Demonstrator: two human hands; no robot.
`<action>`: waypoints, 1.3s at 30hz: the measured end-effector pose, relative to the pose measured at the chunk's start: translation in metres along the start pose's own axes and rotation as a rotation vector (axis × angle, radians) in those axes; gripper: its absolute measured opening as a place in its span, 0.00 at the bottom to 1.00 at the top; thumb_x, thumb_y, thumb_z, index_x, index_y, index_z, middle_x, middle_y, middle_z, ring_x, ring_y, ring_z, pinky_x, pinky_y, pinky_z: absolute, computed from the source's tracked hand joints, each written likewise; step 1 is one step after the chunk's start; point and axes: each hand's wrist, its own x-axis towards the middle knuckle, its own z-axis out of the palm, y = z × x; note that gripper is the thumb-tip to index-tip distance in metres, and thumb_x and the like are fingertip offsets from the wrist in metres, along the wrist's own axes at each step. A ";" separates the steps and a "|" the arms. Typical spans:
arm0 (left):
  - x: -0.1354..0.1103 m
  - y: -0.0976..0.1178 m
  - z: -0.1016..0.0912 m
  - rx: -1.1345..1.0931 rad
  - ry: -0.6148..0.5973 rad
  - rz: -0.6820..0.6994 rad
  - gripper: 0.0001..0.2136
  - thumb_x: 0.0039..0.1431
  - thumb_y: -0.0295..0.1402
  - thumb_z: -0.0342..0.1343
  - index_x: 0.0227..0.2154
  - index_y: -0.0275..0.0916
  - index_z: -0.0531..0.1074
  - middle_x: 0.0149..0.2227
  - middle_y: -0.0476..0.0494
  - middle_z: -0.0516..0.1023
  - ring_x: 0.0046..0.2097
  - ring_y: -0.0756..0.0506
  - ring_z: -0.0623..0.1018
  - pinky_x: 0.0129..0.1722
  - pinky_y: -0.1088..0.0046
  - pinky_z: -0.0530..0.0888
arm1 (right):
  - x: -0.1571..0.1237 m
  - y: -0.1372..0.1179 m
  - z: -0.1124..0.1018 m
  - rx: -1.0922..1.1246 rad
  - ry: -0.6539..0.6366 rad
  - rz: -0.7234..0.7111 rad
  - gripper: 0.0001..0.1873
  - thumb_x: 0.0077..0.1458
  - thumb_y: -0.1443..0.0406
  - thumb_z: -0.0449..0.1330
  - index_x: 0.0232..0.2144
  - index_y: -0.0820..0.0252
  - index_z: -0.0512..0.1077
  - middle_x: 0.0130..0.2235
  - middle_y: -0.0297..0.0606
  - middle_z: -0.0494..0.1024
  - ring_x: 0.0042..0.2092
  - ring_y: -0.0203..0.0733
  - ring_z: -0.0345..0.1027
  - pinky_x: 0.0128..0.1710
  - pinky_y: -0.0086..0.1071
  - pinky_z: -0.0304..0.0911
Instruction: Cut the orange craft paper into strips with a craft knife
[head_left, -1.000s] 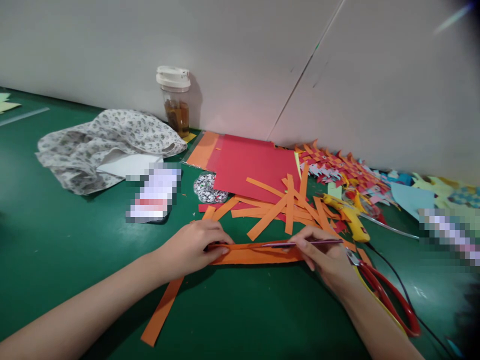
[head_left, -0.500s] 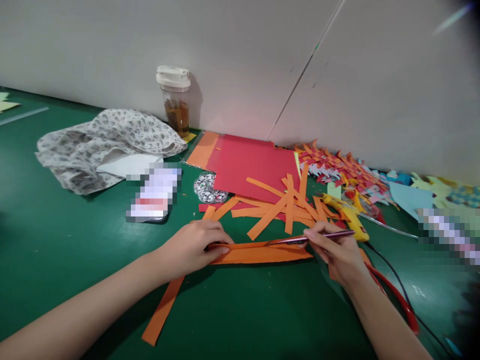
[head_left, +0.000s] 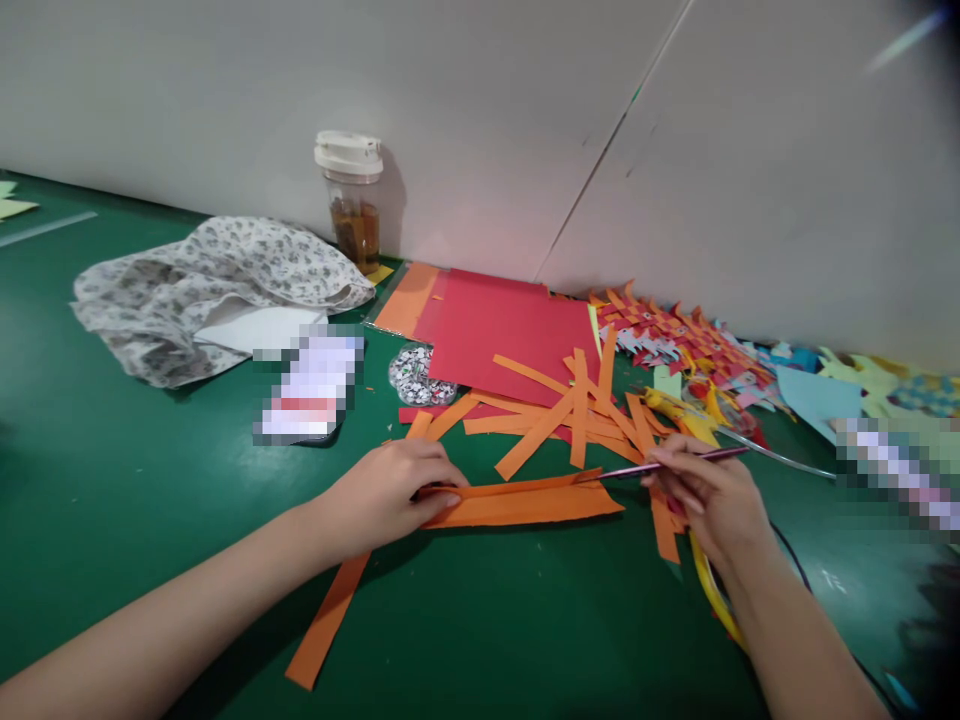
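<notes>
A folded strip of orange paper (head_left: 525, 508) lies slanted on the green table in front of me. My left hand (head_left: 409, 487) pinches its left end between thumb and fingers. In my right hand (head_left: 709, 490) is a slim purple pen-like tool (head_left: 630, 469), held like a pen, its thin tip at the fold near the strip's upper right end. Another orange paper strip (head_left: 330, 620) sticks out below my left wrist. Just beyond the fold, several loose orange strips (head_left: 536, 435) lie in a heap against a red sheet (head_left: 510, 325).
A phone (head_left: 311, 390), a patterned cloth (head_left: 217, 290) and a lidded cup (head_left: 352, 205) stand to the left. A clear pack of googly eyes (head_left: 421, 375) sits mid-table. At right are a yellow glue gun (head_left: 686, 415), paper crafts (head_left: 675, 330) and another phone (head_left: 900, 475).
My right hand has moved to the right, drawing the tool's tip along the fold toward its right end. My left hand has kept its place on the strip.
</notes>
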 end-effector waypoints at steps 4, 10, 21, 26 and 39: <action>0.001 0.001 -0.001 -0.001 -0.005 -0.002 0.09 0.63 0.29 0.52 0.40 0.41 0.77 0.37 0.45 0.77 0.38 0.47 0.76 0.35 0.73 0.71 | 0.007 0.000 -0.007 0.012 -0.054 0.087 0.11 0.36 0.63 0.68 0.14 0.60 0.71 0.12 0.33 0.68 0.11 0.26 0.46 0.10 0.24 0.40; 0.001 0.002 -0.002 -0.007 -0.002 -0.003 0.09 0.62 0.28 0.52 0.39 0.41 0.77 0.37 0.45 0.77 0.37 0.47 0.76 0.33 0.73 0.71 | 0.013 0.003 -0.007 0.052 0.033 0.036 0.08 0.32 0.64 0.66 0.12 0.58 0.70 0.14 0.32 0.69 0.13 0.27 0.49 0.10 0.24 0.37; 0.001 0.000 -0.001 -0.006 0.011 0.015 0.10 0.63 0.30 0.51 0.39 0.41 0.77 0.37 0.45 0.77 0.36 0.48 0.76 0.33 0.74 0.71 | 0.011 -0.006 -0.007 0.084 0.108 0.029 0.10 0.31 0.67 0.67 0.11 0.62 0.69 0.12 0.36 0.70 0.10 0.24 0.47 0.09 0.24 0.34; 0.000 -0.001 -0.001 -0.003 0.008 0.020 0.10 0.63 0.30 0.50 0.39 0.41 0.77 0.37 0.44 0.77 0.37 0.48 0.76 0.33 0.74 0.72 | 0.014 -0.003 -0.011 0.113 0.178 0.008 0.09 0.30 0.69 0.68 0.11 0.62 0.69 0.12 0.35 0.69 0.11 0.27 0.51 0.08 0.24 0.32; -0.001 -0.002 0.000 -0.026 0.002 0.013 0.09 0.63 0.30 0.51 0.39 0.41 0.77 0.37 0.45 0.77 0.38 0.48 0.76 0.35 0.73 0.72 | -0.018 -0.013 0.017 0.184 0.049 -0.015 0.10 0.36 0.64 0.67 0.14 0.61 0.70 0.15 0.36 0.70 0.15 0.31 0.60 0.11 0.24 0.43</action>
